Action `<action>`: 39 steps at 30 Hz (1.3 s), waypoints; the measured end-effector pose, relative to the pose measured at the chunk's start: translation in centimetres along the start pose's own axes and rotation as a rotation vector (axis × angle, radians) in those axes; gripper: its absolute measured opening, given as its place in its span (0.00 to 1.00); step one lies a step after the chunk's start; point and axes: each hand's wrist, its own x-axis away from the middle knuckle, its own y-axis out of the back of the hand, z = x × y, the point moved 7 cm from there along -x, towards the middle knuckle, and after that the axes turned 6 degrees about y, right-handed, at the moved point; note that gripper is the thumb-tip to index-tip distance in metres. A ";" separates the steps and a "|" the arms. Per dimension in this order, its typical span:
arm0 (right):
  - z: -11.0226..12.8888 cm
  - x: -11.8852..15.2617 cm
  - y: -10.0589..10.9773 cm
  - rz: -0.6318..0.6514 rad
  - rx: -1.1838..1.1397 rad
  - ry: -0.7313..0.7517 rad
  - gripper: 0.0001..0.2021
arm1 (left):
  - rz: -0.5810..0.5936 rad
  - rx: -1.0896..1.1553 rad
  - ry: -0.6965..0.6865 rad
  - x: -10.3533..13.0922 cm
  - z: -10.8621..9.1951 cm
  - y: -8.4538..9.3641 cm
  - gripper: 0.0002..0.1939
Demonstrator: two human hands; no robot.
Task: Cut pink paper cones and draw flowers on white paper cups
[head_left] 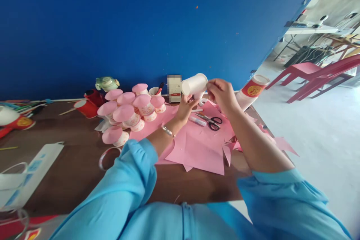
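In front of the blue wall, my left hand (186,109) is closed around a white paper cup (194,84) lying sideways in the air. At the cup's right end my right hand (222,93) has its fingers pinched together on the rim. Beneath both hands, pink paper sheets (204,153) overlap on the brown table. Black-handled scissors (211,120) lie on them, with a clear tube (197,121) beside the blades. Several small printed cups (121,138) topped with pink paper cones (123,113) are grouped to the left.
A red-and-white stack of cups (254,89) leans at the table's right side, near pink scraps (233,145). A tape roll (109,158), a red cup (85,108) and a white box (42,168) are on the left. Red plastic chairs (306,73) stand beyond the right edge.
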 end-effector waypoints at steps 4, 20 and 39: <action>-1.4 6.1 -5.5 0.214 -0.317 -0.110 0.26 | 0.047 -0.145 -0.269 6.5 -1.9 3.9 0.38; -1.0 13.8 -13.3 0.648 0.364 0.153 0.14 | -0.233 -0.702 -0.401 16.9 -1.5 15.0 0.33; -2.8 7.4 -17.2 0.585 0.198 0.049 0.07 | 0.305 -0.921 -0.196 21.3 2.7 10.0 0.30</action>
